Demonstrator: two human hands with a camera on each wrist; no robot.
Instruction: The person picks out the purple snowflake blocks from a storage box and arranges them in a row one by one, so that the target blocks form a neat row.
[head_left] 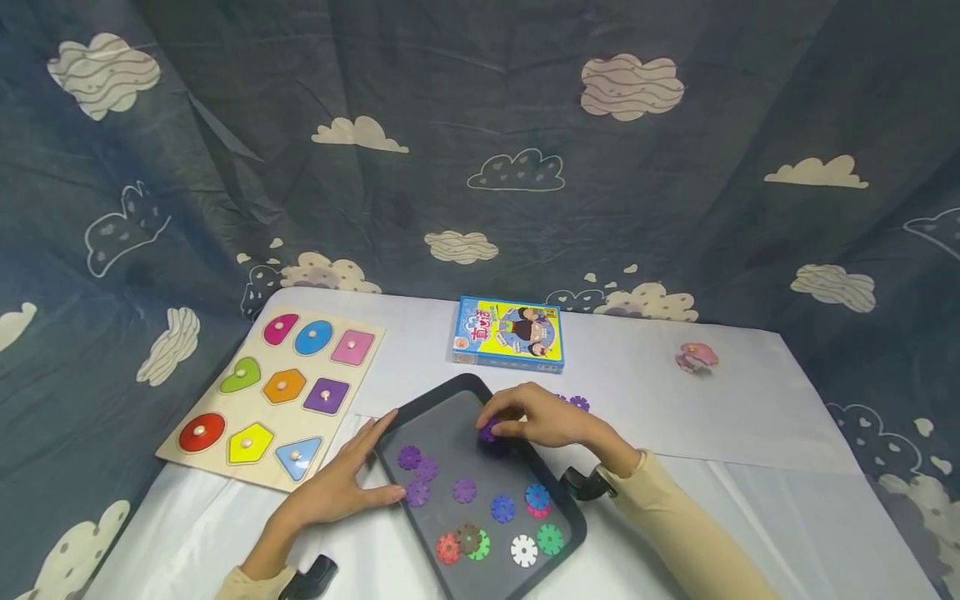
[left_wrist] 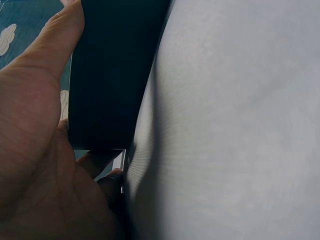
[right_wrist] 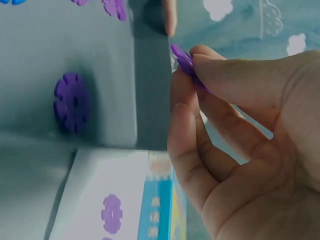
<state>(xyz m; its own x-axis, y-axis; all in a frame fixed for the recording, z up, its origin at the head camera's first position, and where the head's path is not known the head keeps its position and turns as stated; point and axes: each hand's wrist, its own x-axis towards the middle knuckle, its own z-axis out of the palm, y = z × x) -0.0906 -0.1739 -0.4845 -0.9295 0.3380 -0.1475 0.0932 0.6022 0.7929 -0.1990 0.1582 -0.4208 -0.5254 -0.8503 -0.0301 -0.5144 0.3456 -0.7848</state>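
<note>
Head: high, forward, down; wrists: close; head, right wrist share tray [head_left: 444,417].

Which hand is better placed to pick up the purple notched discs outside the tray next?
Probably the right hand: it's beside those purple discs, while the left hand sits across the tray. The right would first need to release the purple notched disc it pinches.

Long beige sleeves [head_left: 686,521] and black wrist cameras [head_left: 588,484] are worn.
</note>
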